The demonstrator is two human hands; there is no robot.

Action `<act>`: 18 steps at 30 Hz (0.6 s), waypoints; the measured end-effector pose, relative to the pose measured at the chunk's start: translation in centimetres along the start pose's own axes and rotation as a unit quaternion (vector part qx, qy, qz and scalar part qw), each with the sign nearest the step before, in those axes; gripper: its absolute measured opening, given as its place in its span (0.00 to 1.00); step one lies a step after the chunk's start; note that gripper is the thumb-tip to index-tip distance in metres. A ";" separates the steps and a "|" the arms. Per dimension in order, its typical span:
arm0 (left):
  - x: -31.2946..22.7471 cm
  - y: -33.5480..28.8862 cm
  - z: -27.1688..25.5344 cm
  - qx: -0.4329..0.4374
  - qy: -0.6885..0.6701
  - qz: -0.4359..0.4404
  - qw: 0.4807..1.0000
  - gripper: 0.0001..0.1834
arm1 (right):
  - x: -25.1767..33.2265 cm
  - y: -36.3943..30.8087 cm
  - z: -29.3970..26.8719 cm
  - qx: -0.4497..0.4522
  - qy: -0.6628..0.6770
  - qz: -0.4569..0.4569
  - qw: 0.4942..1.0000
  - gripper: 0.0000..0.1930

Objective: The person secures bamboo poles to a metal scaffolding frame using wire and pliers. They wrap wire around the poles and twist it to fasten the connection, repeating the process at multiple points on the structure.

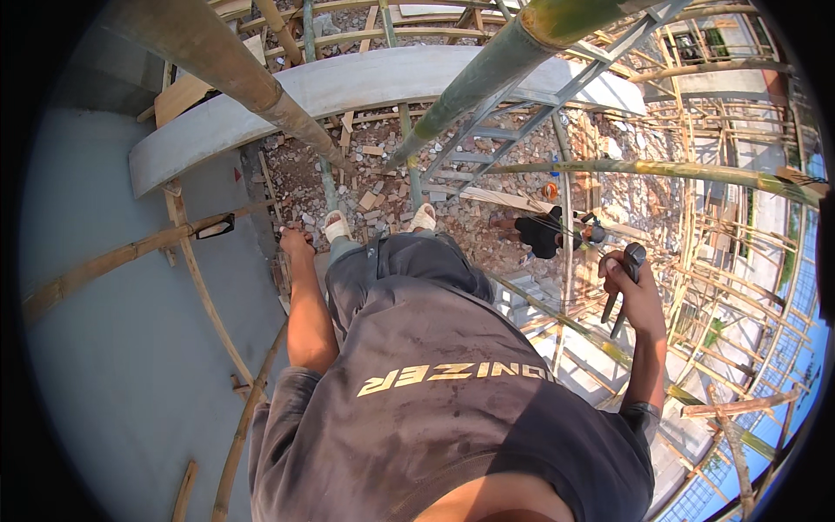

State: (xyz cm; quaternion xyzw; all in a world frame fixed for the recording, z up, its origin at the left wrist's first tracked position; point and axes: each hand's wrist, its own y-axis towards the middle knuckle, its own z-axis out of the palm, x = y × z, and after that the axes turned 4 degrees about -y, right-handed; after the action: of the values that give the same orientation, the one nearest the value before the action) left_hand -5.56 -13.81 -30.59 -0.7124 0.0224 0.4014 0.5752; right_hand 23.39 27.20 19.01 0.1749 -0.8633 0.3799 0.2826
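Note:
A pair of dark pincers is in my right hand, raised at the right beside the bamboo scaffold. Its rounded head stands above my fist, and two handles stick out below. My left hand hangs low at the left, near the grey wall. Its fingers are curled together, and anything in them is too small to make out. My feet, in pale shoes, stand on thin greenish bamboo poles over rubble.
Two thick bamboo poles rise close in front, with a metal ladder beside the right one. A long grey plank crosses behind them. A person in dark clothes is below among rubble. The grey wall flanks my left.

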 end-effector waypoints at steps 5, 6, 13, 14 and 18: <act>-0.6 3.3 -2.9 0.062 -0.114 -0.064 0.989 0.20 | -3.0 3.3 -0.5 0.075 0.149 0.026 0.986 0.09; -0.5 3.7 -4.0 0.073 -0.127 -0.073 0.986 0.20 | -3.0 3.8 -0.4 0.091 0.150 0.021 0.984 0.09; -3.4 -4.7 -5.0 0.238 -0.141 -0.149 0.949 0.14 | -3.3 6.4 -0.4 0.094 0.249 0.006 0.964 0.10; -3.7 -7.1 -4.6 0.232 -0.097 -0.126 0.960 0.14 | -3.3 6.9 -0.7 0.107 0.278 0.003 0.954 0.10; -4.9 -12.0 -4.8 0.229 0.091 -0.003 0.969 0.15 | -3.5 8.5 -1.6 0.090 0.325 -0.035 0.941 0.09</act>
State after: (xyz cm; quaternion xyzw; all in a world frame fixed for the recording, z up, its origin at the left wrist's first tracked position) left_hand -0.35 -15.87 -17.90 -0.5955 0.1641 0.3175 0.7195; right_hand 22.33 34.20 12.98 0.0963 -0.6802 0.4818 0.5440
